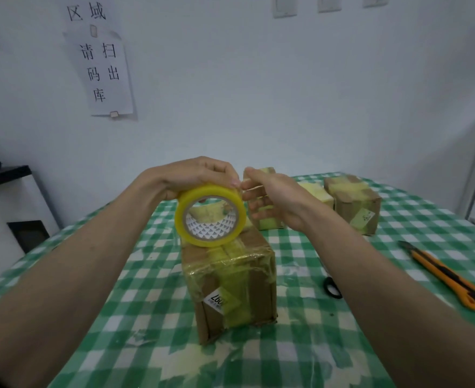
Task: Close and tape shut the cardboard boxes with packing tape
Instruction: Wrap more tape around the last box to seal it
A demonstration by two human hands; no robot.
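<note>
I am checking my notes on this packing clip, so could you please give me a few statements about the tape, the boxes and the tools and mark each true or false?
1. The left hand grips the yellow tape roll from above. True.
2. The tape roll lies flat on the tablecloth. False: it is held up on edge above the near box.
3. The right hand holds the orange utility knife. False: the utility knife lies on the checked tablecloth to the right, and the right hand's fingertips are at the roll's rim.
4. The near box already carries yellowish tape. True.
5. Only one box is on the table. False: more taped boxes stand behind.
</note>
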